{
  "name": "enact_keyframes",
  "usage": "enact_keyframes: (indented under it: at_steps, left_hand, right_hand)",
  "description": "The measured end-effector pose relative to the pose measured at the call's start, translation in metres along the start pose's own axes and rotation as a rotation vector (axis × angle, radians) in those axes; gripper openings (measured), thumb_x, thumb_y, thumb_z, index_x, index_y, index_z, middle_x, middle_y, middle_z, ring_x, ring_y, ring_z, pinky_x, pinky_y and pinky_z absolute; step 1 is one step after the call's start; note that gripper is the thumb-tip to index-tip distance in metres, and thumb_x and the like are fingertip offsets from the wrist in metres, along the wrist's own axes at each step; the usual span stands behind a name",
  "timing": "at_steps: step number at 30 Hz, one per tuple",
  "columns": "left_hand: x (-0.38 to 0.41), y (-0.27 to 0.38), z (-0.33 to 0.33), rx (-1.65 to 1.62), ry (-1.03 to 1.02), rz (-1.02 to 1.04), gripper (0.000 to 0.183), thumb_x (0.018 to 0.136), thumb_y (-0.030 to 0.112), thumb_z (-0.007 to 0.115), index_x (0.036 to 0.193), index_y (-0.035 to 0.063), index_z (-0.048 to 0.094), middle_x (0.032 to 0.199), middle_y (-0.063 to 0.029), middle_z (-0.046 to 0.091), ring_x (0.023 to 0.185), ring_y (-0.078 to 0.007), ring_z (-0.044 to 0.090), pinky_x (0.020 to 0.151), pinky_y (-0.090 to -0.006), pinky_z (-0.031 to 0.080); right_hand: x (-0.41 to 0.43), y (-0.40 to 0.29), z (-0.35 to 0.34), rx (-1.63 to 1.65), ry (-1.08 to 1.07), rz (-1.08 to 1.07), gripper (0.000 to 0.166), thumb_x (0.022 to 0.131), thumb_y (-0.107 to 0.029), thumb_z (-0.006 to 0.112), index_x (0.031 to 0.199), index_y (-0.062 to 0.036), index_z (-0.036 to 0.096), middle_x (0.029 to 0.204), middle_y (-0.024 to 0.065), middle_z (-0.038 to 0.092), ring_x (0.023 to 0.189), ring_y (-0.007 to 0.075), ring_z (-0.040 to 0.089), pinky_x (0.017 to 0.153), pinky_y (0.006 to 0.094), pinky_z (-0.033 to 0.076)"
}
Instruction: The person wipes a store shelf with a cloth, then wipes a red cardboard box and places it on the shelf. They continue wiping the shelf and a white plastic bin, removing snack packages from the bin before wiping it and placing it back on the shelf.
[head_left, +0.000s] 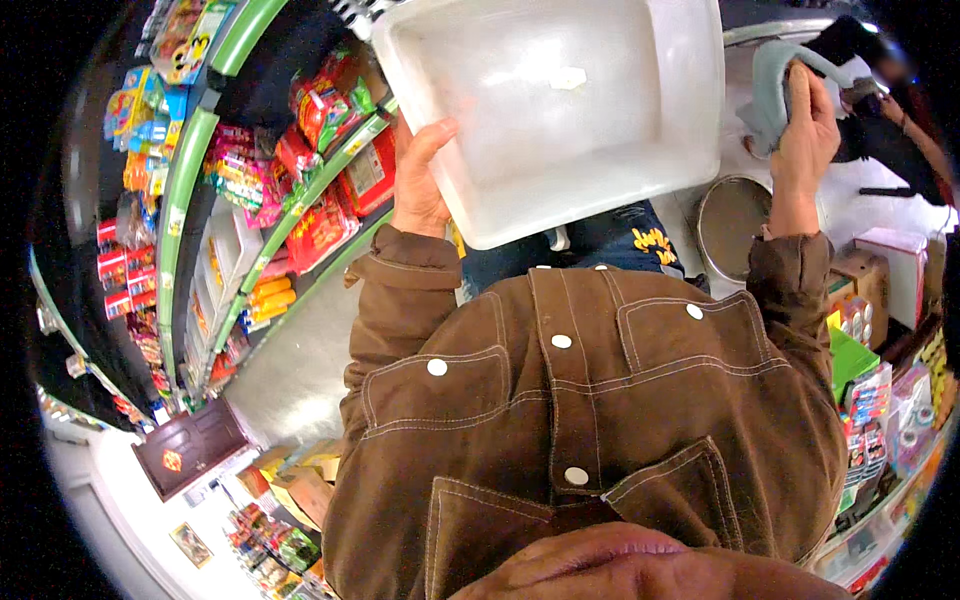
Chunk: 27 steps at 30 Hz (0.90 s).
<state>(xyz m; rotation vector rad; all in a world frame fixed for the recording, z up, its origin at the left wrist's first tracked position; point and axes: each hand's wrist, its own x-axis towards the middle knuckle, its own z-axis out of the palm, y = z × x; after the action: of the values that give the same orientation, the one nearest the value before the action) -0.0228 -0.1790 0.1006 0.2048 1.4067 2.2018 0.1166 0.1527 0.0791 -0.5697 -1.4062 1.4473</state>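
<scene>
My left hand (426, 176) grips the near left rim of a large translucent white plastic bin (555, 157), its thumb over the edge and the fingers mostly hidden beneath. The bin is tilted so its inside faces me, with a small pale patch on its bottom. Off to the right, my right hand (806, 135) pinches a folded light blue-green cloth (771, 90), apart from the bin. The cloth hangs bunched to the left of the fingers.
Shelves with green edge strips (176, 195) hold packaged snacks on the left. A round, dark-topped object with a metal rim (735, 227) is below the cloth. Cardboard boxes (862, 289) and packaged goods line the right side. Another person's arm (926, 146) shows at far right.
</scene>
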Motion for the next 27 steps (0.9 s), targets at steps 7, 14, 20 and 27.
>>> enact_keyframes:
  at_steps: [7, 14, 20, 27]
  left_hand:
    - [0.010, -0.017, 0.051, 0.083, -0.083, 0.061, 0.072, 0.066, 0.012, 0.054, 0.132, 0.0039, 0.028, 0.119, -0.0149, 0.046, 0.109, -0.0280, 0.048, 0.089, -0.0400, 0.044]
    - [0.008, -0.037, 0.072, 0.136, -0.180, -0.045, 0.074, 0.066, 0.013, 0.056, 0.133, 0.0050, 0.026, 0.121, -0.0144, 0.043, 0.110, -0.0267, 0.047, 0.090, -0.0390, 0.043]
    - [0.008, -0.048, 0.069, 0.188, -0.135, 0.018, 0.075, 0.065, 0.010, 0.056, 0.134, 0.0062, 0.026, 0.121, -0.0120, 0.043, 0.111, -0.0246, 0.046, 0.092, -0.0371, 0.041]
    - [0.004, -0.065, 0.046, 0.212, -0.099, 0.014, 0.071, 0.064, 0.006, 0.056, 0.130, 0.0032, 0.031, 0.119, -0.0135, 0.045, 0.109, -0.0253, 0.047, 0.091, -0.0390, 0.042]
  right_hand:
    - [-0.036, -0.020, -0.003, 0.464, -0.179, 0.565, 0.031, 0.090, -0.018, 0.051, 0.115, 0.0003, 0.052, 0.106, 0.0072, 0.059, 0.089, 0.0156, 0.060, 0.075, 0.0275, 0.050]
    - [-0.051, 0.007, 0.107, -0.067, -0.534, -0.143, 0.031, 0.085, -0.009, 0.050, 0.116, -0.0074, 0.053, 0.104, 0.0067, 0.058, 0.087, 0.0202, 0.059, 0.074, 0.0278, 0.049]
    - [-0.084, 0.029, 0.134, -0.607, -0.679, -0.520, 0.045, 0.073, -0.011, 0.052, 0.117, -0.0210, 0.051, 0.097, 0.0090, 0.051, 0.080, 0.0282, 0.059, 0.064, 0.0386, 0.051]
    - [-0.089, 0.061, 0.105, -0.836, -0.702, -0.479, 0.049, 0.075, -0.010, 0.054, 0.121, -0.0205, 0.045, 0.096, 0.0085, 0.050, 0.081, 0.0295, 0.058, 0.064, 0.0395, 0.050]
